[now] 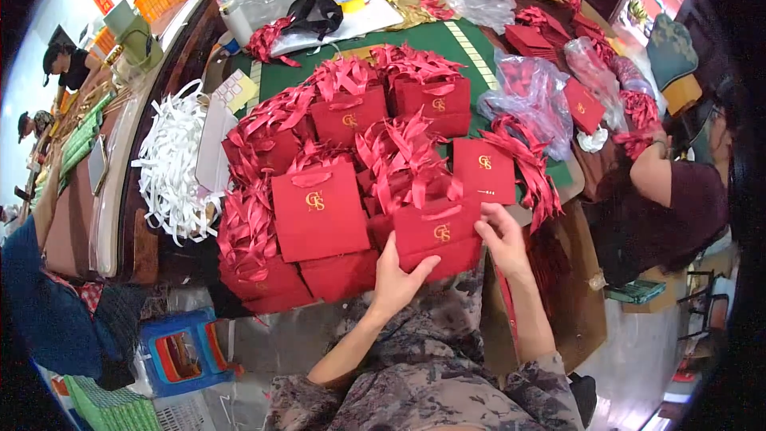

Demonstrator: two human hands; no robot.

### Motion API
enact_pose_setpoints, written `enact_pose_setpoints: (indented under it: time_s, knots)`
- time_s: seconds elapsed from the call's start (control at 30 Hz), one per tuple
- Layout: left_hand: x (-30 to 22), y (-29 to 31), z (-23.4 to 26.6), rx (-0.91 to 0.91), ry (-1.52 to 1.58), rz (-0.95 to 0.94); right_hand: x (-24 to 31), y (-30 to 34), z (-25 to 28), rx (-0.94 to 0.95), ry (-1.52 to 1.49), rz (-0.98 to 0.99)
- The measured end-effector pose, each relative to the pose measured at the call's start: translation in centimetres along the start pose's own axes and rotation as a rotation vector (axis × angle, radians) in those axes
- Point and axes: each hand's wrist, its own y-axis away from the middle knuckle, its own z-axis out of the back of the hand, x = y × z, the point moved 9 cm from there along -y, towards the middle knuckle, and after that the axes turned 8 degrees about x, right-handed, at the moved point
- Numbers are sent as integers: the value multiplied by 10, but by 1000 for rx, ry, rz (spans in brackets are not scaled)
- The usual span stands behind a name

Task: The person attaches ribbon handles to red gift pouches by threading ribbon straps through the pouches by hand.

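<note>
Bag (pixel 439 244) partly hides the left hand (pixel 396 278) holding it; right hand (pixel 506 247) curls alongside, grip unclear.

A red bag (pixel 440 241) with a gold emblem is roughly upright before the heaped, ribbon-handled red bags (pixel 319 219).

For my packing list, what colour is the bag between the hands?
The bag is red, its emblem gold; head view shows it best.

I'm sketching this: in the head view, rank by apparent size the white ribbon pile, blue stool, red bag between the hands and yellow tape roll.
1. White ribbon pile
2. Blue stool and red bag: too alike to rank
3. Yellow tape roll
</note>
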Motion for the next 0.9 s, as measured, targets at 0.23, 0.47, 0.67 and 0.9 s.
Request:
enact_pose_setpoints:
  time_s: [0.23, 0.47, 0.67, 0.9]
  knots:
    - [-38, 47, 19, -403, -421, -329, 34, -50, 7, -129, 23, 236]
    - [-13, 50, -25, -91, -644, -397, 33, -102, -16, -17, -47, 228]
    - [4, 32, -32, 45, -940, -261, 44, -121, -39, -105, 220, 290]
    - [4, 27, -37, 67, -1088, -311, 55, -92, -28, -140, 221, 358]
